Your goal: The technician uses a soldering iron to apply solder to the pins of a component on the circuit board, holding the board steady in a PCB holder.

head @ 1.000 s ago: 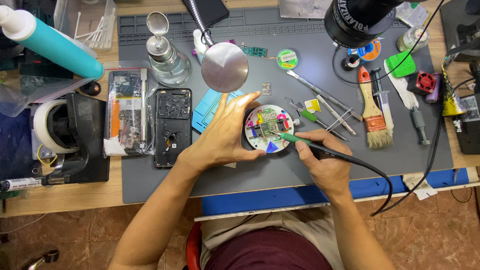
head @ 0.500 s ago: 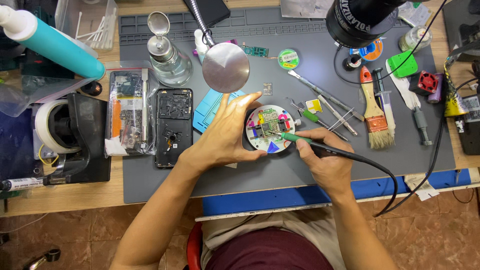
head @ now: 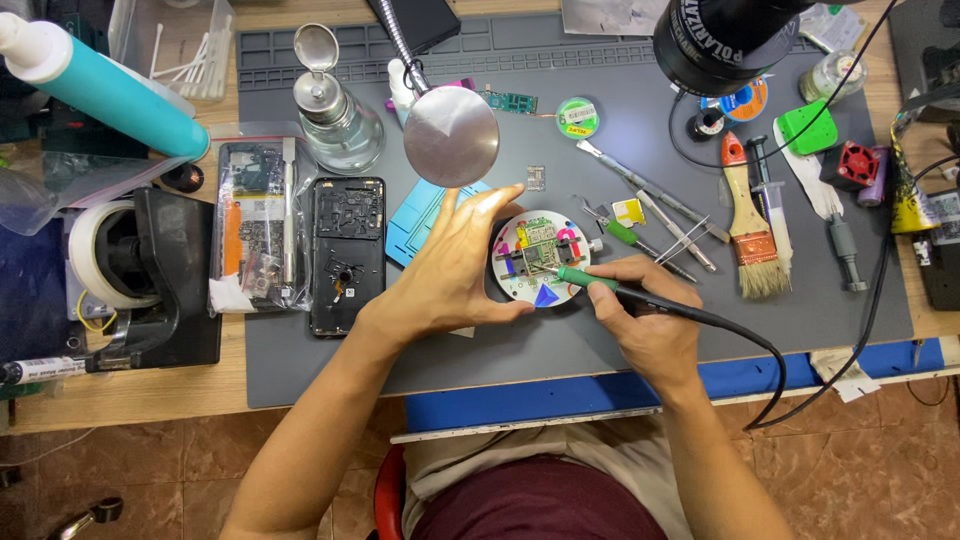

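Almost nothing is shifting since the earlier frames: both hands are staying on the round white holder [head: 541, 259], with only slight finger adjustment. Left hand [head: 450, 270] is cupping the holder's left rim, fingers spread and curved, not closed around it. Right hand [head: 645, 320] is gripping a soldering iron [head: 640, 293] with a green collar and black cable, fingers closed on the handle, tip touching the small green circuit board [head: 540, 250] clamped in the holder. This is sitting mid-way across the matte grey mat [head: 620, 130], whose near edge is meeting a blue strip [head: 560, 392]. Room is tight: a black phone frame [head: 346, 255] is lying to the left, metal tweezers [head: 640, 185] and a bristle brush [head: 745, 225] to the right, and a shiny round lamp head [head: 451, 136] is hanging just above.
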